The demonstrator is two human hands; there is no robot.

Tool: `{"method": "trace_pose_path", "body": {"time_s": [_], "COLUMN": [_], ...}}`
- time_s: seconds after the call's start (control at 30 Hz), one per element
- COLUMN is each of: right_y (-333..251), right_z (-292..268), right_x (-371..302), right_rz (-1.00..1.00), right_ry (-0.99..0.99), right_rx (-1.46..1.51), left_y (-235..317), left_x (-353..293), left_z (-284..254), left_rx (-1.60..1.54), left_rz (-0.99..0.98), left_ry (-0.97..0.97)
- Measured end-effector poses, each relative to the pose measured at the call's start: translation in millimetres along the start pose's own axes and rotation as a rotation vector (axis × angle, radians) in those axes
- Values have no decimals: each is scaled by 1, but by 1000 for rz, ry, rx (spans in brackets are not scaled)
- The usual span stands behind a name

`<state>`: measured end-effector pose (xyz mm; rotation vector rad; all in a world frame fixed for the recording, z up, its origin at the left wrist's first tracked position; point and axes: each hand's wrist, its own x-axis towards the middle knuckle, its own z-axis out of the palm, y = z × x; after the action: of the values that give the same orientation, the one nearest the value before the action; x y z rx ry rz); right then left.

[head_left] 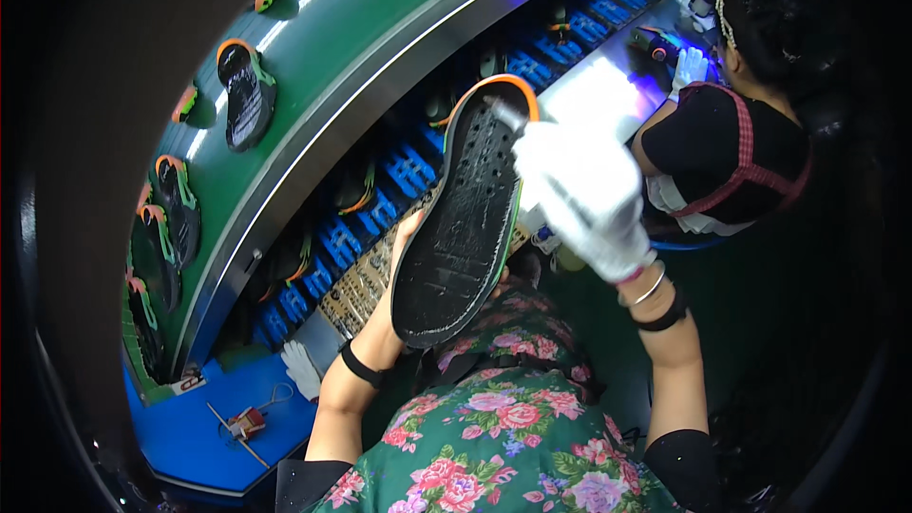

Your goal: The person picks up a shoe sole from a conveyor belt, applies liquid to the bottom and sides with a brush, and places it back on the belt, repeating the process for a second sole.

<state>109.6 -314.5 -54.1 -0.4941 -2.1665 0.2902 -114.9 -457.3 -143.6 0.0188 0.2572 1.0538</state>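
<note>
The left hand is bare and curled around a black shoe sole; most of it is hidden behind the sole, with fingers showing at both long edges. The right hand, in a white glove, is bent over the sole's upper end, close to its orange rim. Glare washes out its fingers, so how far they are closed cannot be told, nor whether the pale, blurred shape at their tips is a tool. The sole is held in the air before the floral apron, perforated end up and away from the body, its hollow face toward the camera.

Just beyond the sole, to the left, runs a row of blue stands, some with soles among them. Past these a metal rail edges a green belt, where more soles lie with gaps between them. At lower left, a blue tabletop carries a small reddish device; a loose white glove lies by its edge. Dark floor shows to the right of the right forearm, below a seated co-worker.
</note>
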Motion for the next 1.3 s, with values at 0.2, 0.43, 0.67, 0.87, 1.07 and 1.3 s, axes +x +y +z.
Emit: {"method": "trace_pose_path", "body": {"time_s": [0.2,0.43,0.67,0.87,1.07,1.3], "right_y": [-93,-82,-99,-106,-105,-112], "right_z": [6,31,71,68,65,50], "right_x": [-37,-33,-60,-53,-45,-42], "right_rz": [44,548,17,290,64,341], "right_ry": [-247,-132,-141,-319,-276,-155], "right_rx": [403,808,489,1057,715,844], "left_y": [14,48,64,72,82,73], "left_x": [-5,-3,-28,-40,-42,-25], "left_z": [18,-43,-33,-22,-29,-15], "left_rx": [15,12,-38,30,-2,40], "left_rz": [192,256,94,37,-30,135], "left_ry": [93,-49,60,70,13,24]}}
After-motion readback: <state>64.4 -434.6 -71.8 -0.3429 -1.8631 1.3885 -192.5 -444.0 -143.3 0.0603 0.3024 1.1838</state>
